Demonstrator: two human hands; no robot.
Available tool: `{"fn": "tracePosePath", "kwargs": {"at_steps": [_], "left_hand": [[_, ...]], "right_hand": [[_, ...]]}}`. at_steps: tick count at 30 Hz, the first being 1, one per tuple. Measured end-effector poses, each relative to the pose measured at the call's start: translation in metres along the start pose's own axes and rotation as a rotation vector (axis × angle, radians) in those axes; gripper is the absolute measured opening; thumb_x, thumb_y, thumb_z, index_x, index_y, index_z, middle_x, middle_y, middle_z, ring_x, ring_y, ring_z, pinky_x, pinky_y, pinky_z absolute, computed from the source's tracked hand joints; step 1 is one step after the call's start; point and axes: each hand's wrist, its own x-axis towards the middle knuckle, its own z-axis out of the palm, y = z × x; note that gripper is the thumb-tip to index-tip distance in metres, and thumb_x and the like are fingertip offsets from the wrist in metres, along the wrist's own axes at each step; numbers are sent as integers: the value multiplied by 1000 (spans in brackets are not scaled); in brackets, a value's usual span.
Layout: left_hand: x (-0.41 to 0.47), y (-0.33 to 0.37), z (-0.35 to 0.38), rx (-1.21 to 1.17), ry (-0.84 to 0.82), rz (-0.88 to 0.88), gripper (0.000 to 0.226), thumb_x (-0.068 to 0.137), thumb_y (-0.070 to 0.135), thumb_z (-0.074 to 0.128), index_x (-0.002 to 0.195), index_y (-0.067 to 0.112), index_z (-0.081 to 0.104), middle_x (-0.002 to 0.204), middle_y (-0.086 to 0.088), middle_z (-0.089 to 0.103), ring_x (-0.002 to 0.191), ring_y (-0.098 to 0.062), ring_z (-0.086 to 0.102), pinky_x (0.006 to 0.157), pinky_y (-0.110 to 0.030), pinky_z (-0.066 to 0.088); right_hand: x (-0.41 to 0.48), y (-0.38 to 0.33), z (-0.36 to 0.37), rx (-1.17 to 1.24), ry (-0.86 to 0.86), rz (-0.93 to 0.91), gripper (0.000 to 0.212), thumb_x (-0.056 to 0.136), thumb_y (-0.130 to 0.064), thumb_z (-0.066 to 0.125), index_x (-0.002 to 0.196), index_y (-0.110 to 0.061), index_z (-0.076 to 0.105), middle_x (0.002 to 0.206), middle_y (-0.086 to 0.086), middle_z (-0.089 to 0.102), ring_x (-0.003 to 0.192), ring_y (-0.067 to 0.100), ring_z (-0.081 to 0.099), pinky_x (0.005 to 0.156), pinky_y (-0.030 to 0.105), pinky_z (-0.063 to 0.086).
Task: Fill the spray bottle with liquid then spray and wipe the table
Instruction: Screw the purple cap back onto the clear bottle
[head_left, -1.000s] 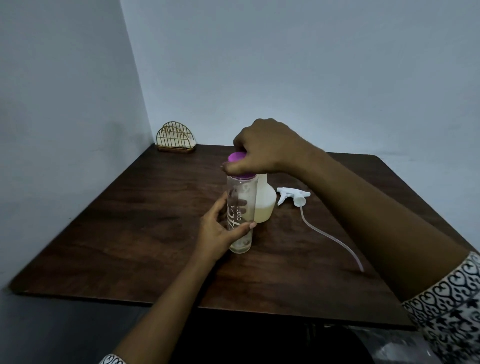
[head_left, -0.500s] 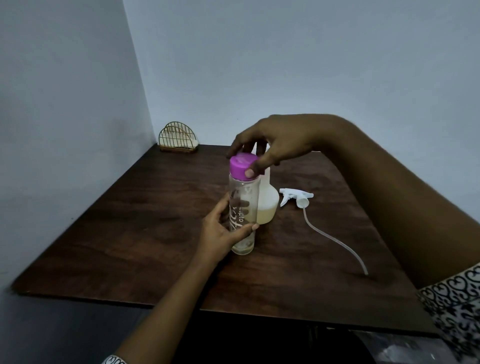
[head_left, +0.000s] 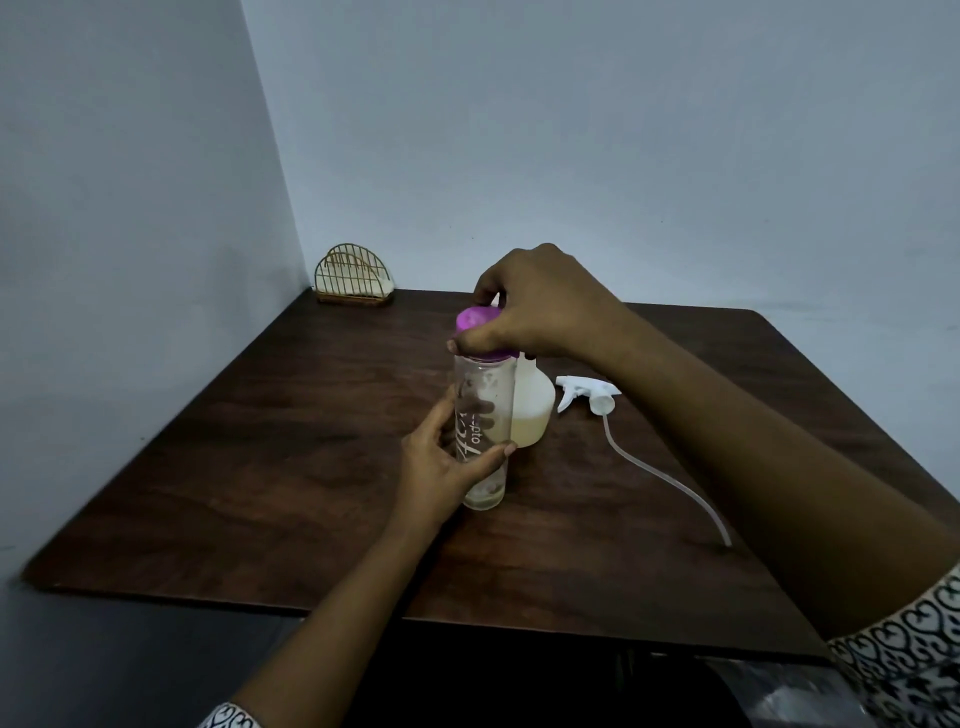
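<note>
The left hand (head_left: 441, 462) is wrapping its grip around a clear bottle (head_left: 480, 436) standing upright on the desk (head_left: 291, 467), while the right hand (head_left: 535, 306) is pinching its purple cap (head_left: 475, 319). Just behind, touching it, the white spray bottle (head_left: 532, 410) is sitting half full, its trigger head (head_left: 587, 395) lying beside.

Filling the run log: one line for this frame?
left hand: grips clear glass bottle | right hand: on purple cap | white trigger sprayer: on table

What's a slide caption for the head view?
Left hand steadies a clear glass bottle while right hand grips its purple cap; white trigger sprayer lies detached on dark wooden table.
</note>
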Motion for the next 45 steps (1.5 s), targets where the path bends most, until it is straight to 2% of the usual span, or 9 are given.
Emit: {"fn": "tracePosePath", "kwargs": {"at_steps": [5,7,10,14,17,23,26,36,45], "left_hand": [[1,-3,-5,-18,-64,-49,64,62,9,86,116,28,56,100,19,70,98,4,65,82,-13,51],[1,-3,-8,-37,-108,-77,72,62,11,85,126,23,53,107,17,67,102,4,63,84,-14,50],[1,-9,-13,-66,-215,-148,93,59,9,87,138,20,41,115,12,64,106,1,62,85,-15,50],[1,-17,-36,53,-409,-204,113,58,27,88,150,31,21,148,9,42,134,-4,40,110,-28,36],[8,-21,-71,210,-452,-259,97,66,26,85,145,34,30,150,11,34,137,-1,31,115,-27,26],[62,-88,-120,842,-107,-300,50,88,33,60,134,16,51,136,-14,53,125,-29,48,108,-41,36],[96,-112,-124,1027,-124,-360,48,93,42,47,135,19,48,145,-13,43,135,-31,36,113,-49,24],[189,-160,-129,1086,-193,-363,51,95,49,34,139,25,40,153,-12,30,142,-30,22,116,-52,14],[243,-195,-130,1080,-234,-332,58,94,56,30,146,31,28,157,-10,21,146,-30,13,117,-54,8]], "right_hand": [[-17,9,2,121,-119,11,65,67,-61,71,115,-19,60,101,0,66,79,13,62,64,25,49],[-33,20,17,341,-183,48,75,70,-54,72,134,-24,45,119,-4,58,92,13,62,71,27,53],[-53,40,60,772,-193,175,85,66,-43,80,138,-27,39,129,-6,55,106,11,62,89,34,53],[-62,50,112,1025,-237,251,67,75,-12,76,129,-27,40,125,-5,53,110,8,57,93,28,50],[-65,46,144,999,-199,255,58,73,-17,77,116,-39,46,118,-10,61,110,9,60,96,33,50],[-47,17,168,875,-70,263,46,71,-22,80,107,-31,53,110,-12,67,97,-3,63,86,18,51],[-17,2,183,808,-25,279,55,70,-29,80,117,-27,51,118,-9,64,103,5,62,92,30,52],[150,0,241,691,262,448,59,73,-27,79,123,-12,51,121,6,62,104,18,61,85,28,49],[285,47,272,640,321,505,65,75,-30,78,128,-13,46,129,10,57,115,25,56,90,29,43]]}}
